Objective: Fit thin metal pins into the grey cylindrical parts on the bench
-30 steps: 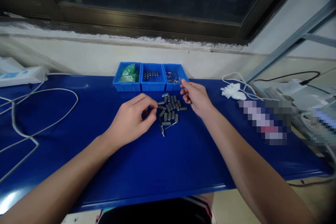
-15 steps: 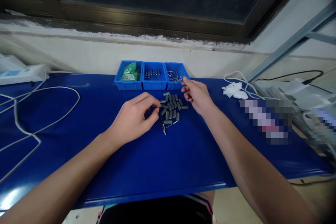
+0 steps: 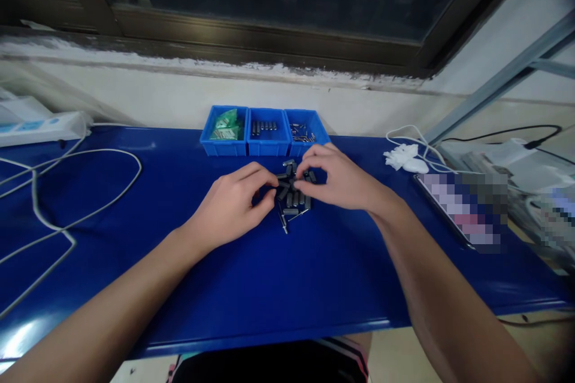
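Note:
A pile of small dark cylinders [image 3: 295, 198] lies on the blue table between my hands. My left hand [image 3: 236, 203] is at the pile's left side, thumb and forefinger curled together in a pinch; what sits between the tips is too small to make out. From the right, my right hand [image 3: 335, 176] reaches over the pile with thumb and forefinger brought together among the cylinders, and its fingertips hide what they hold, if anything. Two thin metal pins, one of them a long pin [image 3: 283, 219], rest at the pile's near edge.
Behind the pile stand three joined blue bins: a left bin [image 3: 224, 148] with green packets, a middle bin [image 3: 268, 147] with dark cylinders, a right bin [image 3: 321, 125] with metal pins. White cables [image 3: 135, 158] loop at left. A phone [image 3: 442, 209] and crumpled white tissue [image 3: 401, 155] lie at right.
My right hand has come from beside the right bin down and left onto the pile. The left hand stays pinched at the pile's left side. The view has shifted slightly.

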Action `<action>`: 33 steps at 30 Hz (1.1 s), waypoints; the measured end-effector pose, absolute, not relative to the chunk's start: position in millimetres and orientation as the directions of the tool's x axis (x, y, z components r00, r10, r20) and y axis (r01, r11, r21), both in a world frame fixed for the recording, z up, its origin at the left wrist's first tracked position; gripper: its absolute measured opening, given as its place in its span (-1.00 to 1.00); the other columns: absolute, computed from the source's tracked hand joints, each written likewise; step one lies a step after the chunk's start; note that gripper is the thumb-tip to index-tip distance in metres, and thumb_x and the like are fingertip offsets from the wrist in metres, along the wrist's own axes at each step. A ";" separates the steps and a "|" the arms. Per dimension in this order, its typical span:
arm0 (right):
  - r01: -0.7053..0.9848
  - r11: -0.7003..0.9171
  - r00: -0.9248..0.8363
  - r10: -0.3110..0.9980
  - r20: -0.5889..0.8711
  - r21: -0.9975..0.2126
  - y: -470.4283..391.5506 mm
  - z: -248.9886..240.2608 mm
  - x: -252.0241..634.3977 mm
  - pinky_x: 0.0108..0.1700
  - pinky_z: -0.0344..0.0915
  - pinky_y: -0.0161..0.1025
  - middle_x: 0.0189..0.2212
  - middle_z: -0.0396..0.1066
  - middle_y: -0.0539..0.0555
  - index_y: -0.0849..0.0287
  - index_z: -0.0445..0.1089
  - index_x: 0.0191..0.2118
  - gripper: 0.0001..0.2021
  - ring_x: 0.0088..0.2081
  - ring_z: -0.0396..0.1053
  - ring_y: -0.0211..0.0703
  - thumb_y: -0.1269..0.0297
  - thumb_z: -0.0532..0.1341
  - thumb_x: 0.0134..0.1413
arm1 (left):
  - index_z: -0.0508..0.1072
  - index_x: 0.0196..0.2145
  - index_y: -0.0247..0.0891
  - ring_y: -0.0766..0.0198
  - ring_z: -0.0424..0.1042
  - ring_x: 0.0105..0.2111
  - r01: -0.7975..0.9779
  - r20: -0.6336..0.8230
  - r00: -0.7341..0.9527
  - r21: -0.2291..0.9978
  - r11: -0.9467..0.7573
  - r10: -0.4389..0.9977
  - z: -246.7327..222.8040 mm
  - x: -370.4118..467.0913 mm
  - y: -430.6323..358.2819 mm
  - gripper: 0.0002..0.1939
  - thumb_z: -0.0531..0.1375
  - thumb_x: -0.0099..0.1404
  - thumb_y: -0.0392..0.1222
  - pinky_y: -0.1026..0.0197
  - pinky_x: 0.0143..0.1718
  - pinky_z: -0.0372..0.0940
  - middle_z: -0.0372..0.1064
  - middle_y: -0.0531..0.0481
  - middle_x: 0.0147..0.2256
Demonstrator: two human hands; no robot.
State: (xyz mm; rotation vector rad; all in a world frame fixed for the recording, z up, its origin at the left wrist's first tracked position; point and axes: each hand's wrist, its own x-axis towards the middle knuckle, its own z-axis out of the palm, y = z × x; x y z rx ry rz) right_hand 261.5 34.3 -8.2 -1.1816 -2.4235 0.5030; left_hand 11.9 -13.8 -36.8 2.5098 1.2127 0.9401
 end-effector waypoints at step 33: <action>0.659 0.656 -0.721 0.691 -0.058 -0.369 9.7 -5.2 241.3 -0.11 0.05 -0.05 -0.25 0.53 0.00 0.02 0.46 -0.23 -0.93 -0.11 0.30 0.01 0.21 0.25 0.19 | 0.50 -0.06 -0.16 0.10 0.55 -0.20 0.742 0.158 0.567 0.328 -0.584 0.809 -38.4 9.1 -11.6 -0.86 0.20 0.46 -0.19 0.11 -0.28 0.39 0.48 -0.04 -0.13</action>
